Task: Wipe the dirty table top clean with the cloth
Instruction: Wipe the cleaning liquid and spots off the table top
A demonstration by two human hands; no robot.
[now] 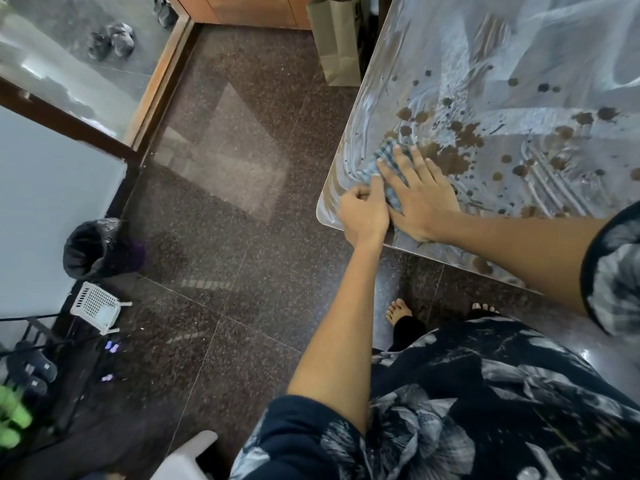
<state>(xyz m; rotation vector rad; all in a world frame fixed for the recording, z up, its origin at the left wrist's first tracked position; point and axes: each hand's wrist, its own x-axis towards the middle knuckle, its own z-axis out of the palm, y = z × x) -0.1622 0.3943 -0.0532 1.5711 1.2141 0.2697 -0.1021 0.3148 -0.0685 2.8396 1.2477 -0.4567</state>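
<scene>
A shiny grey table top (pixel 540 57) fills the upper right, spattered with brown stains (pixel 453 157) and white wipe smears. A blue-and-white checked cloth (pixel 384 154) lies near the table's near-left corner. My right hand (pixel 422 192) presses flat on the cloth, fingers spread and pointing up-left. Beside it, my left hand (pixel 363 213) pinches the cloth's near edge with curled fingers, right at the table's corner. Most of the cloth is hidden under both hands.
A brown paper bag (pixel 337 43) stands on the floor by the table's far-left edge. A black-lined bin (pixel 95 247), a white router (pixel 97 306) and slippers (pixel 29 372) sit at the left. My bare feet (pixel 400 311) stand on the dark speckled floor below the table.
</scene>
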